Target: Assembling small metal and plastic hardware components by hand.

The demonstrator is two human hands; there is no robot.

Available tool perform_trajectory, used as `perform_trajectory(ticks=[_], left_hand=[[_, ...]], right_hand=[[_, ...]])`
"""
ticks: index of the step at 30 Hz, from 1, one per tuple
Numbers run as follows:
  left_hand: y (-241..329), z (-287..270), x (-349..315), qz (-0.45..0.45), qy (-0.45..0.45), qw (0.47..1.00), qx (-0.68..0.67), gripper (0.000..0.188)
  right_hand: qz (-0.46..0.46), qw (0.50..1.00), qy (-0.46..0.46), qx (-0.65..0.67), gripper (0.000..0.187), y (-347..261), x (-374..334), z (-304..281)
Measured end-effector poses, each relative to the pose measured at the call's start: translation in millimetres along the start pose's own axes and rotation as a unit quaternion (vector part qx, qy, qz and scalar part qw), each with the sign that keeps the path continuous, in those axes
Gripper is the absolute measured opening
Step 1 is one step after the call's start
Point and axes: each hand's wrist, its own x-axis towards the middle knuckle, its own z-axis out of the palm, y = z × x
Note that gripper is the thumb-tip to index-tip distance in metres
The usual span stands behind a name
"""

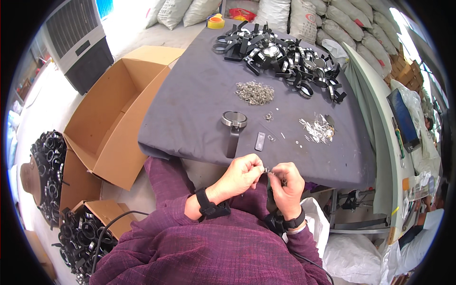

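Observation:
Close together at the table's near edge, my left hand (248, 172) and my right hand (288, 184) are both closed, fingertips pinching a small metal piece (267, 170). Its exact shape is too small to make out. Just beyond lies a grey rectangular block (260, 141) beside a small wire loop (271, 138). Left of these rests a round silver-rimmed piece (234, 118) with a black strip pointing toward me. Farther back is a heap of small metal loops (255, 93). To the right, thin silver pins (317, 130) lie in a loose pile.
Many black-strapped round metal pieces (270, 51) are heaped at the table's far side, near a yellow tape roll (215, 21). Left of the grey-covered table (190, 104) stands an open cardboard box (111, 118); more black rings (85, 240) fill a box at lower left.

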Motion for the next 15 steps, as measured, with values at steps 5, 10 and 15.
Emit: perform_trajectory(ticks=[5, 10, 15], left_hand=[[-5.7, 0.9, -0.9, 0.165, 0.059, 0.965, 0.194, 0.007], [-7.2, 1.1, -0.4, 0.237, 0.079, 0.933, 0.258, 0.007], [-8.2, 3.3, 1.1, 0.176, 0.076, 0.971, 0.142, 0.005]], right_hand=[[0.388, 0.814, -0.045, 0.43, 0.017, -1.4, -2.7, -5.7], [0.436, 0.79, -0.028, 0.429, 0.017, -6.7, -2.6, 0.6], [0.44, 0.808, -0.025, 0.391, 0.029, -2.3, -7.8, 2.9]])
